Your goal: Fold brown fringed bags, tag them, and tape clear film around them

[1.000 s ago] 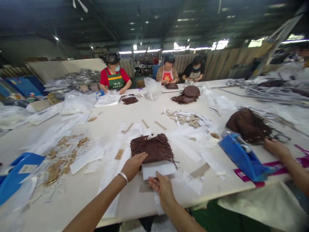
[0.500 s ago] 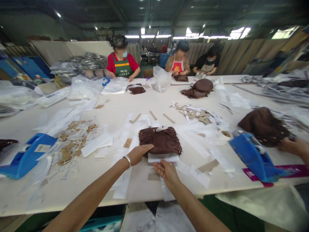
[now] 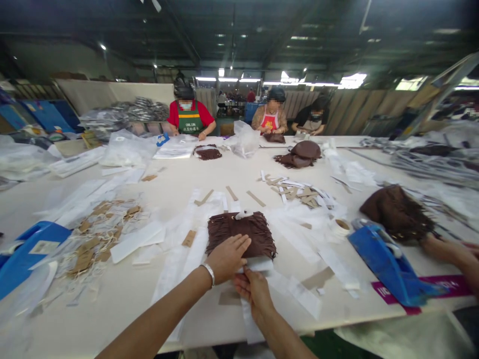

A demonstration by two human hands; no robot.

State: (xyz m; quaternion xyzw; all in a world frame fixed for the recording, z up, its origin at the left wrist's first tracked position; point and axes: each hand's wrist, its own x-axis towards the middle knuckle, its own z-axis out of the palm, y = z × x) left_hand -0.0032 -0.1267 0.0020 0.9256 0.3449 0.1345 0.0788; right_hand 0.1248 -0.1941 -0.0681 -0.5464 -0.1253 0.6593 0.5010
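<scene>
A brown fringed bag [image 3: 241, 230] lies flat on the white table [image 3: 175, 184] in front of me. My left hand [image 3: 227, 257], with a silver bangle at the wrist, rests on the bag's near edge, fingers stretched flat. Just below it my right hand [image 3: 251, 288] pinches a white sheet [image 3: 259, 265] that sticks out from under the bag's near edge. A small white tag sits at the bag's top edge.
A blue tape dispenser [image 3: 379, 259] and tape roll [image 3: 341, 227] lie to the right, with another person's hand [image 3: 436, 247] by a second brown bag [image 3: 396, 212]. Card tags [image 3: 95, 232], white strips, another blue dispenser [image 3: 26, 249] lie left. Three masked workers sit opposite.
The white sheet has slid further under the bag, and shows less. My left hand moved up onto the bag, and my right hand came close beneath it.
</scene>
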